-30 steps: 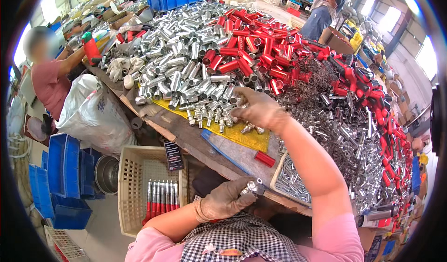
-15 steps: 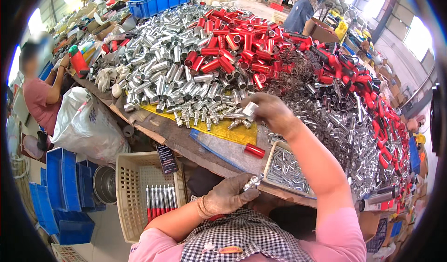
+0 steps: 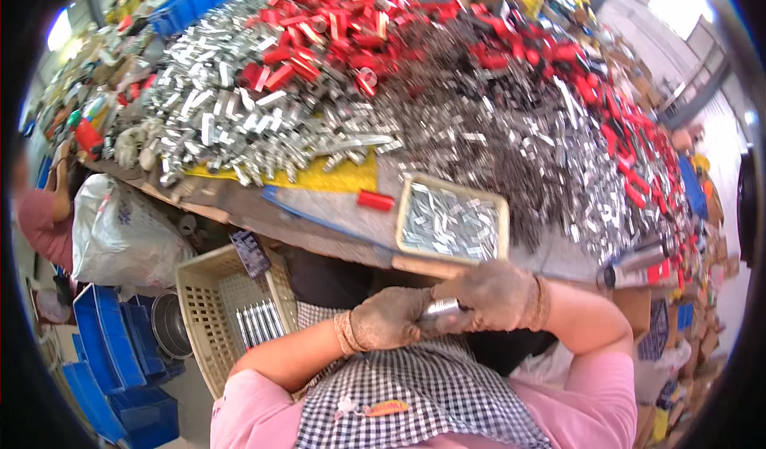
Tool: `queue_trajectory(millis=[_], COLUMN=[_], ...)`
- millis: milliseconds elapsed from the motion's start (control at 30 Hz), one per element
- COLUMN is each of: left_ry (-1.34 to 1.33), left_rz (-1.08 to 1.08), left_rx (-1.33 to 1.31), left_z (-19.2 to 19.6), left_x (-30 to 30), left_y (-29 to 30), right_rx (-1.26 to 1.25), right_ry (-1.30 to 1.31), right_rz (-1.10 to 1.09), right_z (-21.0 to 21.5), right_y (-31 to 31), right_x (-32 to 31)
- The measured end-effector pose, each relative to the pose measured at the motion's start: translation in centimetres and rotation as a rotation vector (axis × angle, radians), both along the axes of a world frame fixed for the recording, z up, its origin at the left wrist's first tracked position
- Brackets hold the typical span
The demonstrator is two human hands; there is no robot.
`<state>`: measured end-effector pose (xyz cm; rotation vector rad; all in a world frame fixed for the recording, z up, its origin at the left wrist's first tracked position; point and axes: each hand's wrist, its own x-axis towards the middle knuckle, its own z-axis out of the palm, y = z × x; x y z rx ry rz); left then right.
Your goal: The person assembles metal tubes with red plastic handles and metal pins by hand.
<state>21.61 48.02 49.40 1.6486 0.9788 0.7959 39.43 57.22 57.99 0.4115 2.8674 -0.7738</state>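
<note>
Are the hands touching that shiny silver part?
Touching. The head view shows the silver part between the left hand and right hand, with fingers closed around it.

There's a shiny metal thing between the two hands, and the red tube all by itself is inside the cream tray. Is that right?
Not quite: the red tube lies outside the cream tray, to its left, as the head view shows. The shiny metal thing is between the left hand and right hand.

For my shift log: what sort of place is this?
Probably an assembly workshop: heaped silver metal tubes, glossy red tubes and a cream plastic tray of small silver rods.
</note>
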Motion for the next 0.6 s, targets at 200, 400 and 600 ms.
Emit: queue_trajectory(millis=[200, 400, 600], left_ry=[0.215, 0.163, 0.254], left_rz=[-0.033, -0.034, -0.071], left_rx=[0.090, -0.040, -0.124], left_z=[-1.3, -0.2, 0.4], left_x=[2.0, 2.5, 2.7], left_y=[0.4, 0.3, -0.1], right_rx=[-0.001, 0.130, -0.006], right_ry=[-0.370, 0.178, 0.062], right_rz=[-0.296, -0.192, -0.298], right_z=[1.3, -0.4, -1.0], right_y=[-1.4, -1.9, -2.4], right_x=[1.6, 5.6, 5.9])
